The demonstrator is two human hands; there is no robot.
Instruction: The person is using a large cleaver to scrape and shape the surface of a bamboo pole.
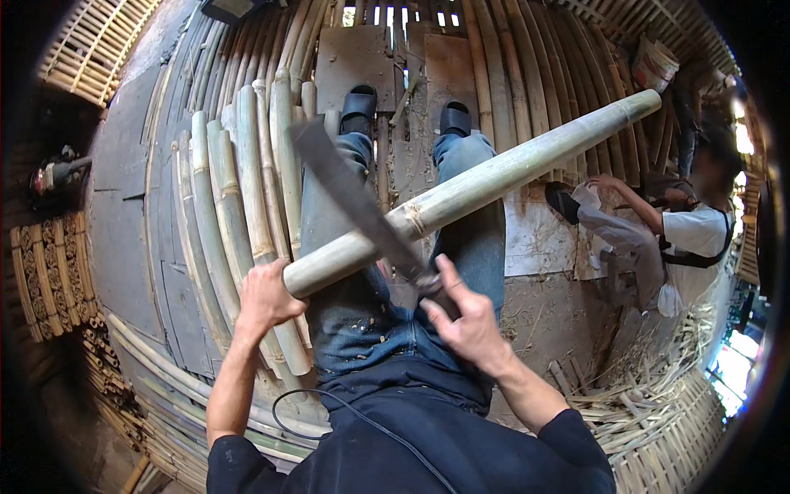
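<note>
1. The long pale-green bamboo pole (477,185) lies across my lap, its long axis running from the cut end low on my left up and away to the far end on my right, above my jeans-clad legs (473,239).
2. My left hand (263,298) has its grip closed around that near cut end — so this is the hand nearer the pole, and it carries it.
3. My right hand (465,317) is closed on the handle of a long dark flat-bladed machete (354,193); the blade slants up toward the left and crosses over the pole just beside a node ring, so the two long axes make an X. Whether the edge touches the bamboo I cannot tell.
4. To the left of my legs — a row of split pale bamboo halves (239,206) lies on the slatted bamboo floor (527,74), and my black sandals (359,107) rest further out.
5. At the right, well apart, another person in a white shirt (699,235) crouches among bamboo scraps.
</note>
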